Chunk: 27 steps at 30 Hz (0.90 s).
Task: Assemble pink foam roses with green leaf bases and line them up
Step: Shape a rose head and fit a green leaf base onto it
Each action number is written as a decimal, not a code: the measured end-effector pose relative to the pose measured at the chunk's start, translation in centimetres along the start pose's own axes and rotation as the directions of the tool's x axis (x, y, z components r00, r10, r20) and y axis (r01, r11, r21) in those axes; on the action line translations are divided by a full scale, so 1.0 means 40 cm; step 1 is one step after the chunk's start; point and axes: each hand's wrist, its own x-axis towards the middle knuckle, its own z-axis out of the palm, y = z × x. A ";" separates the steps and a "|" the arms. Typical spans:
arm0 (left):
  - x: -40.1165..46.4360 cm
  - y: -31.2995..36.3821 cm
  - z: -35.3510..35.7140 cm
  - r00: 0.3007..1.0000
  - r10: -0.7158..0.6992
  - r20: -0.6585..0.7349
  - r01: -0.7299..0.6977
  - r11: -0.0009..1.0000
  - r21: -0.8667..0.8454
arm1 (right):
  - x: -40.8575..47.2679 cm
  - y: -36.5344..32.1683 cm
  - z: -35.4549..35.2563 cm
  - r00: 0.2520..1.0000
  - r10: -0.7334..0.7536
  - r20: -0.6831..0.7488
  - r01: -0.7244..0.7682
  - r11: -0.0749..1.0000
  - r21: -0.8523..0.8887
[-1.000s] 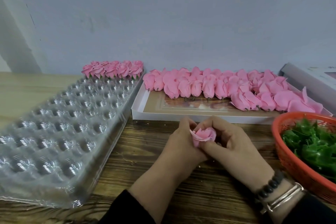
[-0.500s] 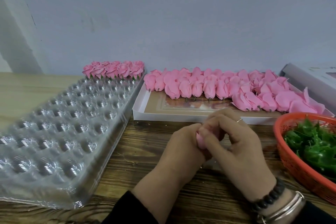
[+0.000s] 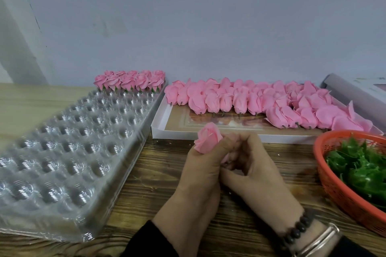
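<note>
One pink foam rose (image 3: 208, 138) sits just below the middle of the frame, its bloom tilted toward the upper left, pinched at its base by the left hand (image 3: 201, 170), whose thumb lies across the lower petals. The right hand (image 3: 253, 170) is pressed close against the left, fingers curled in toward the flower's underside; whether it actually grips the rose or something small beneath it I cannot tell, since the left thumb hides that spot. Both hands hover over the wooden table (image 3: 167, 192). On the right wrist are a dark bead bracelet (image 3: 296, 230) and a silver bangle (image 3: 318, 240). Beyond the hands lies a flat white box (image 3: 165, 129) with a crowd of unfinished pink buds (image 3: 250, 100) lying on their sides along its far half, short stems pointing toward the viewer. At the right edge, an orange basket (image 3: 334, 185) holds a heap of green leaf bases (image 3: 363, 169). Filling the left side is a clear plastic tray (image 3: 69, 152) of round cups, and two short rows of finished roses (image 3: 129, 80) stand upright at its far end, against the pale wall (image 3: 188, 27).
</note>
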 end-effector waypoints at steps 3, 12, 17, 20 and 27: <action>-0.003 -0.010 0.002 0.999 -0.005 0.045 0.007 0.999 -0.041 | 0.000 0.001 -0.003 0.999 0.023 -0.042 -0.024 0.999 -0.022; 0.013 0.004 -0.022 0.992 -0.080 0.093 0.076 0.996 0.043 | -0.001 -0.016 -0.022 0.954 0.195 0.225 -0.257 0.923 0.287; 0.012 0.004 -0.024 0.989 -0.104 0.105 0.104 0.995 -0.002 | 0.001 -0.019 -0.027 0.964 0.176 0.201 -0.211 0.963 0.166; 0.011 0.009 -0.029 0.979 -0.155 0.135 0.143 0.985 0.092 | 0.001 -0.021 -0.032 0.939 0.229 0.255 -0.306 0.897 0.320; 0.014 0.009 -0.040 0.998 0.024 0.057 -0.035 0.980 0.197 | 0.002 -0.016 -0.036 0.979 0.164 0.119 -0.184 0.965 0.188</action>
